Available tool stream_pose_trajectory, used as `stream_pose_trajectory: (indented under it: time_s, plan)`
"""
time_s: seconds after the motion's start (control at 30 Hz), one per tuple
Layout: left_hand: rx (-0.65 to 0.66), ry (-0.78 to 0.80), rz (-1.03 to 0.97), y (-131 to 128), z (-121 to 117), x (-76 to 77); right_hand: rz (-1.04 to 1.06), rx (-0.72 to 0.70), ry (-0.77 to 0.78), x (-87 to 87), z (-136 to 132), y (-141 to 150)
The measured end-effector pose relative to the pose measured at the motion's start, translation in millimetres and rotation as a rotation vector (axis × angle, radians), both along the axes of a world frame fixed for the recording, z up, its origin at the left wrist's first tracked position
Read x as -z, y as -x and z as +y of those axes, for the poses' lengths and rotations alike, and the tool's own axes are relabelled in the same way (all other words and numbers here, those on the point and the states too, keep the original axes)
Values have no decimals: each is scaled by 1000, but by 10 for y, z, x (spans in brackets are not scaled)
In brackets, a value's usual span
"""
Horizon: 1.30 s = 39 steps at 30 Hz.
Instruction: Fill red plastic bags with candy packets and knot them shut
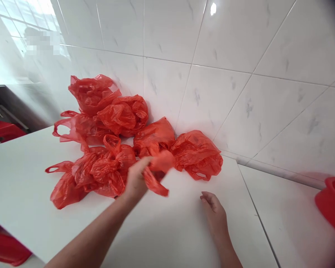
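Left hand is gripping a thin red plastic bag, fingers clamped on it. Bag is lying right of that hand, above the bench, loose strip slanting down toward the right hand. Right is hovering apart, fingers loosely curled, slightly open, nothing held, sitting nearest the crumpled red bag by the wall.

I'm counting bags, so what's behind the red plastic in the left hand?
Behind the red plastic in the left hand, a red bag sits near the tiled wall. The bag's lower front is partly covered; what lies there cannot be seen.
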<state>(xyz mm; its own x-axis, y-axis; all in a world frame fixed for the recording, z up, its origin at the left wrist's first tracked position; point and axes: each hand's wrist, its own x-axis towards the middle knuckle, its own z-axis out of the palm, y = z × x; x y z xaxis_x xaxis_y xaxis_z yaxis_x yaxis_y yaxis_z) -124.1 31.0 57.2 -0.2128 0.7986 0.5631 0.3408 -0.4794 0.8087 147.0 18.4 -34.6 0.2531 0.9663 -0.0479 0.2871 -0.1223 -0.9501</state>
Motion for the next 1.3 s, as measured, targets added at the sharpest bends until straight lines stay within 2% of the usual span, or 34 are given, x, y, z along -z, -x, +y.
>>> stream_pose_trajectory:
  time_s: [0.03,0.1,0.13,0.17,0.2,0.23,0.3,0.37,0.4,0.47,0.57,0.63,0.7,0.83,0.9,1.0,1.07,1.17,1.3]
  plan:
    - [-108,-59,7,191,21,-101,-22,-7,-7,4,3,15]
    - [-560,-222,185,564,49,-249,-49,-16,-31,14,7,36]
    - [-730,-245,279,732,57,-284,-57,-19,-43,17,7,43]
    - [-845,-226,387,882,63,-288,-64,-21,-49,19,7,49]
    - [-888,-148,498,1011,67,-260,-69,-21,-48,18,5,54]
    - [-878,-13,601,1117,71,-205,-74,-23,-46,14,2,59]
    - [-731,318,786,1260,78,-49,-84,-30,-41,-2,-5,73]
    - [-623,489,874,1313,81,94,-91,-33,-42,-21,-14,87]
    - [-609,505,881,1306,80,137,-91,-34,-43,-30,-19,94]
    - [-658,426,841,1227,71,155,-89,-32,-41,-42,-26,105]
    - [-724,134,749,955,49,78,-92,-29,-42,-45,-27,112]
    - [-616,-88,727,689,52,53,-100,-29,-49,-41,-21,112]
    - [-374,-193,737,373,93,102,-110,-33,-58,-33,-11,110]
    - [110,-156,795,-333,326,397,-114,-46,-106,-6,12,107]
    - [217,-133,800,-675,488,574,-105,-56,-158,3,19,110]
    - [263,-48,824,-1075,694,788,-102,-72,-226,-6,25,118]
    - [279,53,856,-1223,783,885,-118,-71,-250,-25,29,124]
    - [257,145,860,-1279,854,955,-144,-57,-263,-52,35,128]
    - [243,124,828,-1233,867,908,-161,-48,-259,-64,24,129]
